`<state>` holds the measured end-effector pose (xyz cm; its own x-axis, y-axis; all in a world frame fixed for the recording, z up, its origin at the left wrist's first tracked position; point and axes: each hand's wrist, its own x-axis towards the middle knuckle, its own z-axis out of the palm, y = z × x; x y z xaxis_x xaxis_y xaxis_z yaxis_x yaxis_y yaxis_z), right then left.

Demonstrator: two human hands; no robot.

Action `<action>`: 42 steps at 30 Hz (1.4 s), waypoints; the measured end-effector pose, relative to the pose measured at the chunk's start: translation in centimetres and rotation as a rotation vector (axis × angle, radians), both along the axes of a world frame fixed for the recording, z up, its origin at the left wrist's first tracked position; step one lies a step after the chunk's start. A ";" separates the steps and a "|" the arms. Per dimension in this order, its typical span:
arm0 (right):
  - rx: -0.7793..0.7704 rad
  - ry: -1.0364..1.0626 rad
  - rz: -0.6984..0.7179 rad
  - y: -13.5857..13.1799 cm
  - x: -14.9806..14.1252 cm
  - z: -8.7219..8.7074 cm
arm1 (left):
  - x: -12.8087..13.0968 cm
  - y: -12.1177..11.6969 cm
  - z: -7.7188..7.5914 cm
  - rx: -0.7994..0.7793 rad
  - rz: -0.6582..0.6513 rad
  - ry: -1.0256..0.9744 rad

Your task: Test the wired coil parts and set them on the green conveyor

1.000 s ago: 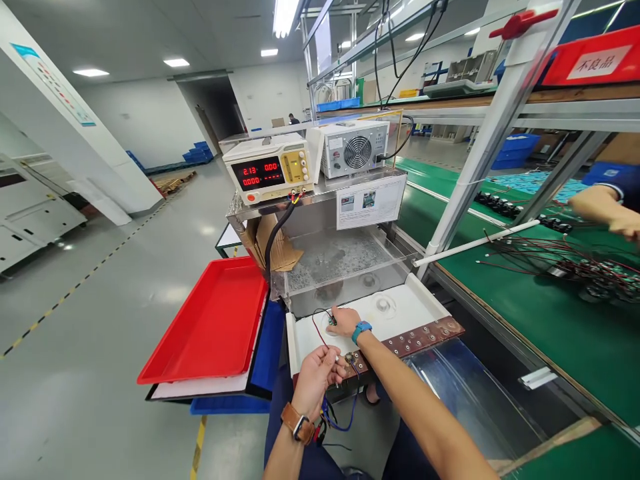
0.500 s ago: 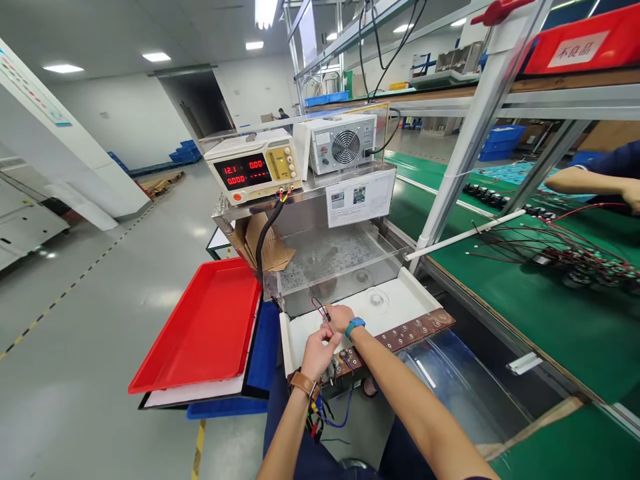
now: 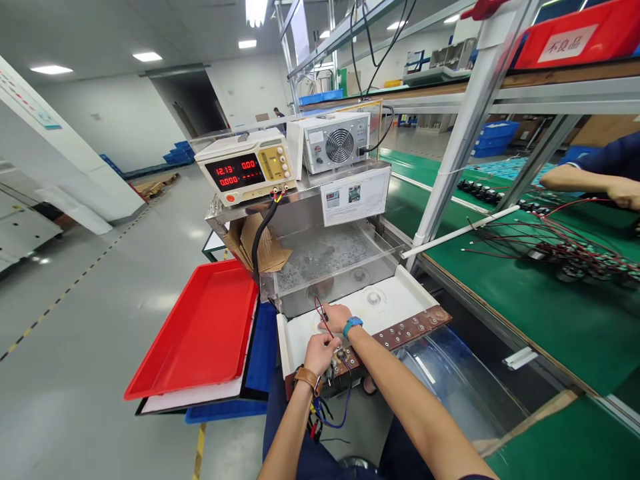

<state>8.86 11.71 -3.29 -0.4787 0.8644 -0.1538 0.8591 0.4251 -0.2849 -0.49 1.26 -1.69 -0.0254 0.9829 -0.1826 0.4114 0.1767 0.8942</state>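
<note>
My left hand (image 3: pixel 319 353), with a brown strap on its wrist, pinches the red wire (image 3: pixel 327 328) just above the brown terminal strip (image 3: pixel 410 327). My right hand (image 3: pixel 337 318), wearing a blue wristband, is closed around a small dark part at the wire's other end, mostly hidden by the fingers. A thin wire loop stands up beyond that hand. Both hands are over the white tray (image 3: pixel 400 293), whose front edge carries the strip with its metal studs. Below the left hand, a blue cable (image 3: pixel 345 407) and several clip leads hang from the strip.
A power supply (image 3: pixel 245 170) with red digits stands behind, beside a grey fan unit (image 3: pixel 337 143). To the left lies a red tray (image 3: pixel 200 327). On the green bench at right are wired black parts (image 3: pixel 590 260) and a co-worker's forearm (image 3: pixel 580 179).
My left hand has moved slightly down and right, towards the terminal strip, drawing the red wire straighter. The display now reads 12.13 instead of 12.1. The view has shifted a little.
</note>
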 end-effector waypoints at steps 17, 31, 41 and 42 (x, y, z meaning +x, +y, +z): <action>-0.018 0.001 -0.010 -0.1 0.0 0.6 | 0.0 0.4 -0.8 -0.052 -0.021 0.013; -0.039 0.014 -0.027 -0.3 0.1 0.7 | -0.1 0.2 -0.9 -0.054 -0.020 0.058; -0.008 0.024 -0.016 -0.3 0.1 0.6 | -0.1 0.3 -0.5 -0.074 -0.026 0.082; -0.005 0.023 -0.016 -0.3 0.1 0.6 | -0.1 0.3 -0.5 -0.076 -0.025 0.086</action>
<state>8.93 11.41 -2.68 -0.4680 0.8713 -0.1473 0.8591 0.4096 -0.3068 -0.56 1.56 -2.21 -0.0194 0.9668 -0.2549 0.4909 0.2313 0.8400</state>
